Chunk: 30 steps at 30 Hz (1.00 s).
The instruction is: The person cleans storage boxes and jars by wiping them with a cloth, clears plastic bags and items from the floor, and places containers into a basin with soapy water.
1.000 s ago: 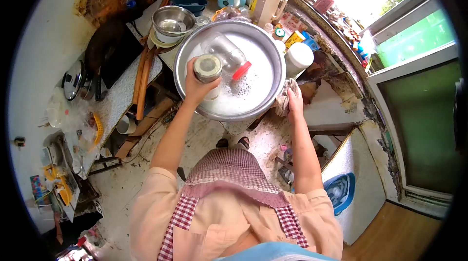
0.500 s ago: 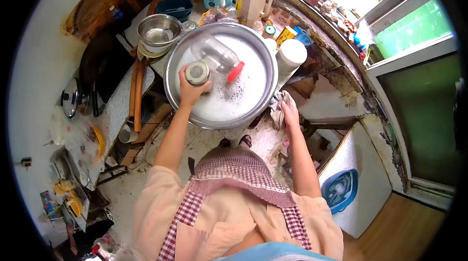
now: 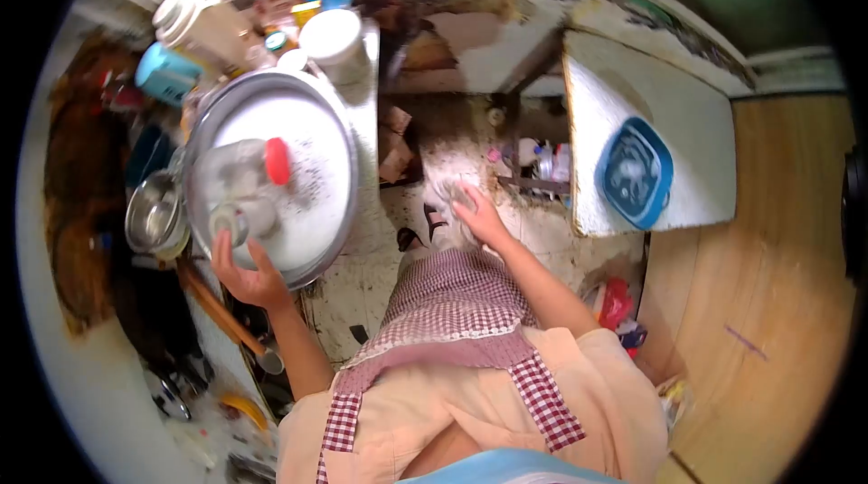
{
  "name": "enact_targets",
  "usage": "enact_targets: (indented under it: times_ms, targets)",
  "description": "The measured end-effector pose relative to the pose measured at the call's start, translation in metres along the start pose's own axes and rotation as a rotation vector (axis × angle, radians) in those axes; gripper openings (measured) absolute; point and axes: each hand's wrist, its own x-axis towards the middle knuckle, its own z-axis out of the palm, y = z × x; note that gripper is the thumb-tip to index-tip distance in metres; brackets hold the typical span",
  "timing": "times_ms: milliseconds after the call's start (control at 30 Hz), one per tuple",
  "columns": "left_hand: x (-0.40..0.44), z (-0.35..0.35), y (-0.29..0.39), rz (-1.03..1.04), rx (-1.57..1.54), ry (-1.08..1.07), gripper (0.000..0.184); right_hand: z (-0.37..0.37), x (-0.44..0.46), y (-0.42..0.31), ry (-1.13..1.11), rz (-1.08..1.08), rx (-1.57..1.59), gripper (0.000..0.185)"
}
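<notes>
My left hand (image 3: 249,274) is open over the near left rim of a big metal basin (image 3: 351,185) of foamy water, its fingers apart beside a small jar (image 3: 230,223) in the foam. A clear plastic jar (image 3: 237,165) with a red lid (image 3: 277,161) floats in the basin, lying on its side. Over the floor, right of the basin, my right hand (image 3: 481,215) is closed on a greyish cloth (image 3: 452,199), which is blurred by motion.
A white tub (image 3: 333,37), a thermos (image 3: 203,27) and a blue kettle (image 3: 167,74) stand around the basin's far side. Metal bowls (image 3: 154,215) are on its left. At right, a blue basket (image 3: 636,174) sits on a white tabletop (image 3: 696,149).
The view has swung to the right. My left hand has let go of the small jar, which now sits in the foam. My right hand has moved away from the basin with the cloth.
</notes>
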Motion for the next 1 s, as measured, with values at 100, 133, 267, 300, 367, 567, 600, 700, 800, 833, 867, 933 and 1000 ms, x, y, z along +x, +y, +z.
enact_targets:
  times_ms: [100,133,267,300,367,567,600,700,800,833,867,933,1000]
  targets:
    - [-0.028,0.050,0.052,0.039,-0.266,-0.322,0.025,-0.020,-0.066,0.068,0.149,0.256,0.062,0.052]
    - [-0.036,0.067,0.080,0.005,-0.336,-0.472,0.016,-0.028,-0.089,0.085,0.211,0.345,0.083,0.053]
    - [-0.098,0.120,0.159,0.067,-0.575,-1.046,0.011,-0.073,-0.178,0.164,0.448,0.608,0.167,0.057]
    - [-0.117,0.126,0.176,0.118,-0.620,-1.172,0.014,-0.084,-0.199,0.182,0.506,0.704,0.118,0.057]
    - [-0.147,0.137,0.222,0.192,-0.678,-1.380,0.022,-0.103,-0.238,0.224,0.615,0.901,0.035,0.058]
    - [-0.288,0.182,0.312,0.418,-0.503,-1.981,0.041,-0.146,-0.318,0.332,0.810,0.845,0.295,0.058]
    - [-0.317,0.190,0.317,0.451,-0.421,-2.080,0.042,-0.152,-0.325,0.331,0.804,0.844,0.325,0.058]
    - [-0.413,0.227,0.320,0.506,-0.275,-2.278,0.047,-0.174,-0.339,0.341,0.860,0.834,0.398,0.058]
    - [-0.480,0.270,0.344,0.617,-0.096,-2.345,0.051,-0.194,-0.349,0.340,0.923,0.926,0.586,0.054]
    - [-0.511,0.290,0.325,0.672,-0.070,-2.318,0.051,-0.168,-0.351,0.380,0.970,0.855,0.688,0.050]
    - [-0.533,0.311,0.316,0.729,-0.042,-2.286,0.051,-0.165,-0.352,0.382,1.033,0.829,0.894,0.050]
    - [-0.563,0.358,0.328,0.594,0.133,-2.325,0.050,-0.177,-0.346,0.371,1.136,0.754,1.296,0.050]
    - [-0.608,0.407,0.292,0.219,0.076,-2.101,0.043,-0.161,-0.343,0.395,1.089,0.818,1.342,0.052]
